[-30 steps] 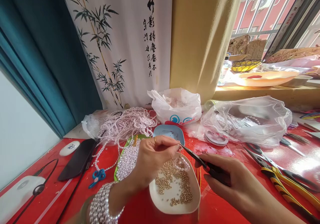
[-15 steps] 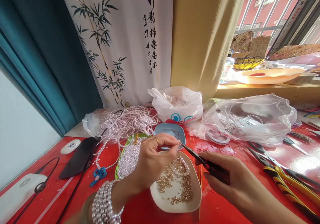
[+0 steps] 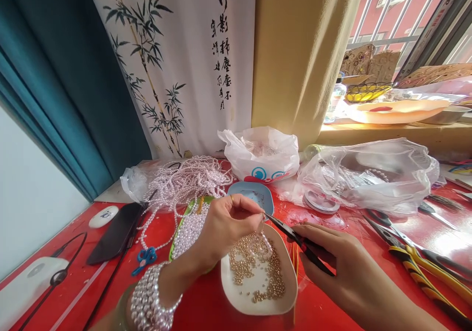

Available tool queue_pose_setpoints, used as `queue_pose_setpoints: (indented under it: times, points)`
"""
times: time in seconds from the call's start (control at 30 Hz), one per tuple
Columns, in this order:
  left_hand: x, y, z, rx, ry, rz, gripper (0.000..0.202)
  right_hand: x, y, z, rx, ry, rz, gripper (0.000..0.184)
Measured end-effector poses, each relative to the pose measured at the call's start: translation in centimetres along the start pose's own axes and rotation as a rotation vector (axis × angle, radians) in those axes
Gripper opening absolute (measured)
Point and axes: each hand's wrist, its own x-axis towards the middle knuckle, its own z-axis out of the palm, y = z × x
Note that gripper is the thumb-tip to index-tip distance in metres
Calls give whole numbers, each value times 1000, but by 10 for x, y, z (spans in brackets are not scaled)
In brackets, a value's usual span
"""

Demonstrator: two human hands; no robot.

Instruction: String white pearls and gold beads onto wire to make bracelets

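Note:
My left hand (image 3: 230, 220) pinches the end of a short beaded bracelet, thumb and forefinger pressed together. Its pearl loop (image 3: 261, 248) dangles over a white dish (image 3: 236, 299), blurred against the gold beads (image 3: 275, 282) lying there. In my right hand (image 3: 332, 255) is a pair of black-handled pliers (image 3: 291, 232). The pliers' tips touch or nearly touch the strand at my left fingertips; the tiny part between them is too small to make out. Behind my left wrist, loose pearls (image 3: 190, 232) fill a green tray. Several pearl strands (image 3: 151, 296) wrap that wrist.
Pearl strings (image 3: 191, 176) are heaped at the back left, near a phone (image 3: 114, 232) and small blue scissors (image 3: 144, 259). A blue dish (image 3: 265, 195) stands behind my hands, before a white plastic bag (image 3: 261, 154). Yellow-black pliers (image 3: 416, 272) lie at right beside a clear bag (image 3: 368, 173).
The pearl loop has shifted slightly left and hangs from my left fingers, swaying. Both hands keep nearly the same place, and the pliers stay at the left fingertips.

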Motion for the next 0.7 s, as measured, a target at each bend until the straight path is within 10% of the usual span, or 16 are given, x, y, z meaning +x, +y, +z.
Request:
queue_pose_setpoints:
  times: [0.7]
  points:
    - [-3, 1, 2, -47, -11, 105, 7, 1, -6, -2, 182, -83, 78, 16]
